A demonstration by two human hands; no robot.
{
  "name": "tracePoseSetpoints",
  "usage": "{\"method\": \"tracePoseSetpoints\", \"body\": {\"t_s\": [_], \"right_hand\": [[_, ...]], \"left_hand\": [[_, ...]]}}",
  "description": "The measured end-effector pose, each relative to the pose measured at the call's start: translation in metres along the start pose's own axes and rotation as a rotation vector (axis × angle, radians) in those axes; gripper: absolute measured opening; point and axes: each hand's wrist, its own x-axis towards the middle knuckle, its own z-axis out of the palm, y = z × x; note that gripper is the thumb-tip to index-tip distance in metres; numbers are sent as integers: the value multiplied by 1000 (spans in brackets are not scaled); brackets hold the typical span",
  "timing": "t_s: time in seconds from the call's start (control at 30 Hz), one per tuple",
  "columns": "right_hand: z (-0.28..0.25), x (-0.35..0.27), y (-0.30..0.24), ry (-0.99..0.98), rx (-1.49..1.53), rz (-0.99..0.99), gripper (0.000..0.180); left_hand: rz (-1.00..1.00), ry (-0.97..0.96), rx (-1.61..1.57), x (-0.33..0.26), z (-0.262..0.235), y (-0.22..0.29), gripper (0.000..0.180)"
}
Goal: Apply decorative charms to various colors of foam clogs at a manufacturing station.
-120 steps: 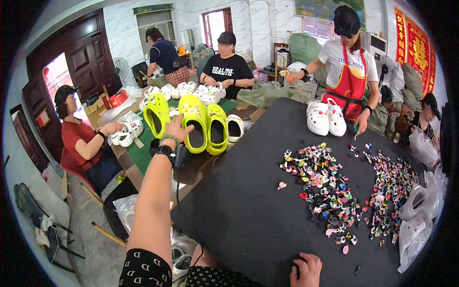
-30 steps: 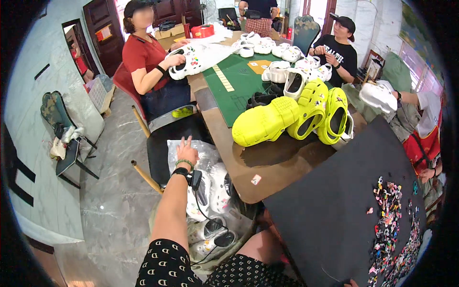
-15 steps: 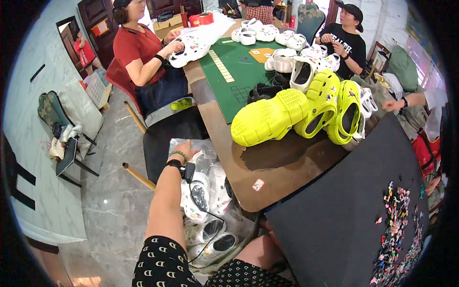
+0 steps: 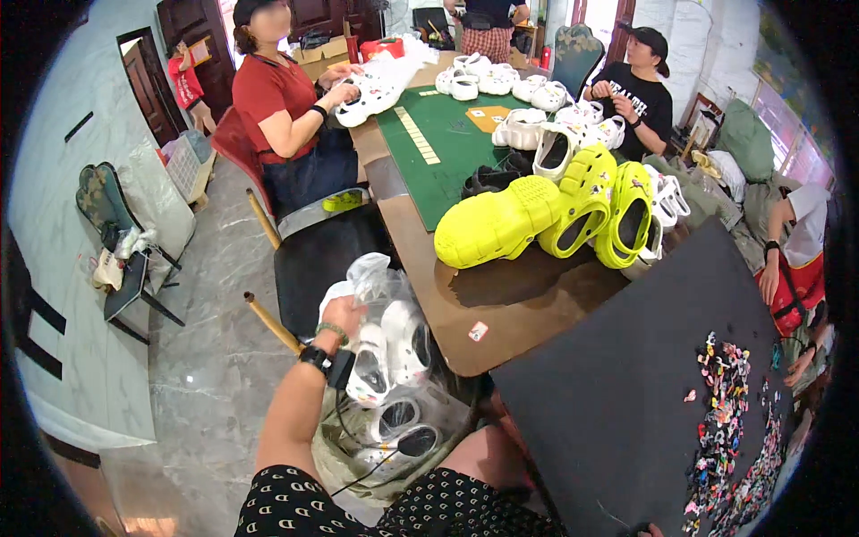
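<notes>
My left hand [image 4: 343, 317], with a green bead bracelet and a black watch at the wrist, is closed on a clear plastic bag [image 4: 383, 285] at the edge of the black chair seat. White clogs [image 4: 369, 365] with small coloured charms lie beside and below that hand, partly under the plastic. Lower down, more white clogs [image 4: 415, 440] rest in an open greenish sack [image 4: 335, 452] by my knees. Of my right hand [image 4: 651, 531] only a sliver shows at the lower edge; its fingers are hidden.
Yellow-green clogs [image 4: 497, 222] and white clogs [image 4: 519, 130] stand on the brown table [image 4: 447, 318] with its green mat [image 4: 422, 183]. A black board [image 4: 591, 403] at right carries many small coloured charms [image 4: 723, 394]. Co-workers sit at the table's left and far right.
My left hand has drawn back toward me, pulling the plastic, which now bunches up above the clogs. A sliver of my right hand has appeared at the lower edge.
</notes>
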Motion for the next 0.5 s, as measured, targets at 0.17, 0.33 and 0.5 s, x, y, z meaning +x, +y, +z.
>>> {"method": "tracePoseSetpoints", "body": {"t_s": [0.17,0.33,0.5], "right_hand": [[-4,-2,-6,30,19,1,20],[-2,-7,7,75,3,-78,21],[-6,-11,-1,120,66,-154,20]], "left_hand": [[-18,103,-259,-71,-74,23,20],[138,279,-362,-120,-165,87,13],[283,416,-581,-146,-262,161,15]]}}
